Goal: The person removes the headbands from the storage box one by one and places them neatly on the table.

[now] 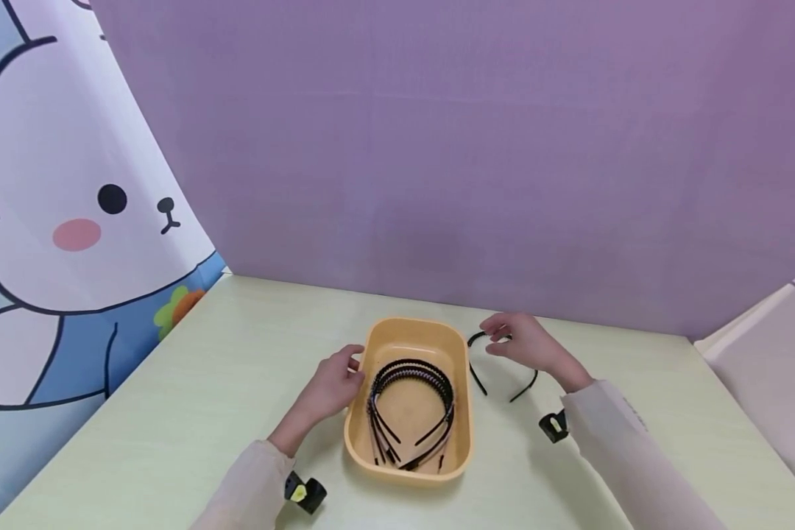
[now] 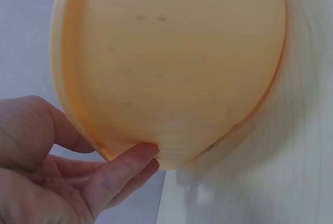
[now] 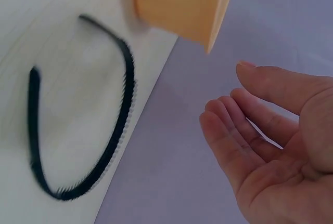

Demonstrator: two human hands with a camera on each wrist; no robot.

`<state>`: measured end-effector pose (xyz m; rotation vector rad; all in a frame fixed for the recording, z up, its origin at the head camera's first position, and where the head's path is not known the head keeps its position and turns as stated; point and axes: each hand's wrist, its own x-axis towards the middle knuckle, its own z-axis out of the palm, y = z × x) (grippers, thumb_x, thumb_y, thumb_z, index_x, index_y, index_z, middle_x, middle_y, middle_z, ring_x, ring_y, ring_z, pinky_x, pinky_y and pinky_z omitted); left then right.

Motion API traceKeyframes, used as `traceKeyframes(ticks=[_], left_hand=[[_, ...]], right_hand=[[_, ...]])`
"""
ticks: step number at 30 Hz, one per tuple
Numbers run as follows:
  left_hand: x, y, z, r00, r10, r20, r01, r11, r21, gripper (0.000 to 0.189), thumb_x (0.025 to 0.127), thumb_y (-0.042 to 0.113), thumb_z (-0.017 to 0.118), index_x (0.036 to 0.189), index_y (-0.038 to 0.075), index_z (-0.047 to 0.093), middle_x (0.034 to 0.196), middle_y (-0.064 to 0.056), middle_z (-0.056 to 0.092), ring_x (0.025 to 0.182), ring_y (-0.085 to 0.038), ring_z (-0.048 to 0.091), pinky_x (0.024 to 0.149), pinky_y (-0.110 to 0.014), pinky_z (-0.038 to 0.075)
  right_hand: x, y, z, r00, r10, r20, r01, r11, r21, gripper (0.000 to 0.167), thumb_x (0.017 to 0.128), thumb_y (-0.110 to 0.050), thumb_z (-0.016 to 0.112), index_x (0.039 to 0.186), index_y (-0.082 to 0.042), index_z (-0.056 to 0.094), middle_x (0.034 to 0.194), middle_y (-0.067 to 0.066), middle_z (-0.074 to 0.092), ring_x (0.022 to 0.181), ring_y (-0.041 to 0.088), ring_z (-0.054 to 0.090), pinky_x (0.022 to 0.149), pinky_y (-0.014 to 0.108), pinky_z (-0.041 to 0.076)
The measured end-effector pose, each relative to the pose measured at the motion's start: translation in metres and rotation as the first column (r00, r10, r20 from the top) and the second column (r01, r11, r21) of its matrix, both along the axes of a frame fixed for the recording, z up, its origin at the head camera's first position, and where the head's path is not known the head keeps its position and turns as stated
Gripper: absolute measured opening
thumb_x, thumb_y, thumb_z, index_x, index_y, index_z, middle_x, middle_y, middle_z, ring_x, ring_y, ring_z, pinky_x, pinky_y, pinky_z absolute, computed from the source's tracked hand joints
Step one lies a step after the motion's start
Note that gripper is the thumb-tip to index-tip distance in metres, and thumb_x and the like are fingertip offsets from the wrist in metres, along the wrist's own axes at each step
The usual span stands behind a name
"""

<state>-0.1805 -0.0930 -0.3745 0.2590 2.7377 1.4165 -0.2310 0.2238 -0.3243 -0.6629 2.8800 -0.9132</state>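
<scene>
A yellow-orange plastic tub (image 1: 407,329) stands on the table with several dark headbands (image 1: 414,368) lying in it. My left hand (image 1: 334,383) pinches the tub's left side near the rim; the left wrist view shows fingers (image 2: 132,164) against the outer wall and another digit passing behind the rim. Right of the tub, one black toothed headband (image 3: 122,115) lies on the table. Above its curved top hovers my right hand (image 1: 520,342), its fingers loosely bent and holding nothing. In the head view this hand hides part of that headband.
The pale green table (image 1: 252,346) runs back to a purple cloth wall (image 1: 397,184). A cartoon-printed cloth (image 1: 73,184) hangs along the left side. Small black wrist-worn devices (image 1: 554,425) sit by both sleeves.
</scene>
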Motion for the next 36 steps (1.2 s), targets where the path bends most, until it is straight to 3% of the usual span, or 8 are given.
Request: traceKeyframes(ticks=[11, 23, 36], left_hand=[[-0.001, -0.001, -0.002, 1.000, -0.014, 0.001, 0.014, 1.000, 0.014, 0.044, 0.090, 0.001, 0.051, 0.133, -0.009, 0.045, 0.104, -0.022, 0.063, 0.091, -0.029, 0.066, 0.067, -0.032, 0.059], [0.000, -0.001, -0.001, 1.000, -0.018, -0.010, 0.018, 1.000, 0.012, 0.043, 0.090, 0.000, 0.051, 0.132, -0.009, 0.046, 0.105, -0.023, 0.063, 0.091, -0.029, 0.066, 0.067, -0.032, 0.059], [-0.001, 0.005, 0.001, 0.999, -0.049, 0.004, 0.049, 0.999, 0.002, 0.045, 0.091, 0.001, 0.051, 0.134, -0.009, 0.044, 0.106, -0.023, 0.062, 0.092, -0.028, 0.066, 0.068, -0.032, 0.058]], right_hand=[[-0.002, -0.029, -0.001, 0.998, 0.067, -0.002, -0.067, 0.997, -0.041, 0.034, 0.083, 0.001, 0.066, 0.116, 0.009, 0.060, 0.111, 0.024, 0.064, 0.096, 0.034, 0.065, 0.079, 0.040, 0.056], [-0.004, -0.059, -0.006, 0.992, 0.116, 0.053, -0.114, 0.993, -0.041, 0.033, 0.085, -0.001, 0.067, 0.116, 0.009, 0.060, 0.114, 0.023, 0.063, 0.099, 0.032, 0.064, 0.085, 0.039, 0.055], [-0.001, -0.065, -0.019, 0.987, 0.129, 0.098, -0.125, 0.991, -0.049, 0.034, 0.083, 0.001, 0.068, 0.115, 0.009, 0.059, 0.112, 0.022, 0.064, 0.099, 0.032, 0.064, 0.083, 0.036, 0.056]])
